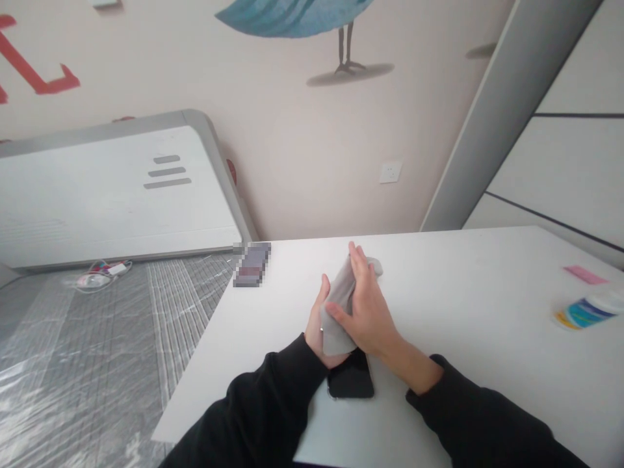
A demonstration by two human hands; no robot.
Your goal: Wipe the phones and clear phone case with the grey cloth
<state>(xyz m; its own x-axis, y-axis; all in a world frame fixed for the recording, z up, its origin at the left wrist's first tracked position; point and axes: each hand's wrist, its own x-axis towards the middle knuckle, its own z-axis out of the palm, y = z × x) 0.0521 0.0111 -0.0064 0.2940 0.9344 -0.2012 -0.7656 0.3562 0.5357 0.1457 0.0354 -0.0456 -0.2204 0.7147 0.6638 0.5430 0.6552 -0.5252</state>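
Note:
Over the white table (463,292), my left hand (318,325) holds a black phone (351,380) from below, tilted up off the surface. My right hand (366,305) presses a grey cloth (336,305) flat against the phone's face. The cloth covers most of the phone; only its lower end shows beneath my wrists. Both my sleeves are black.
A blurred-out small object (252,263) lies at the table's far left corner. A pink slip (585,274) and a blue-and-yellow round container (587,310) sit at the right edge. A bed with a plastic-wrapped mattress (97,344) stands to the left, with cables (102,273) on it.

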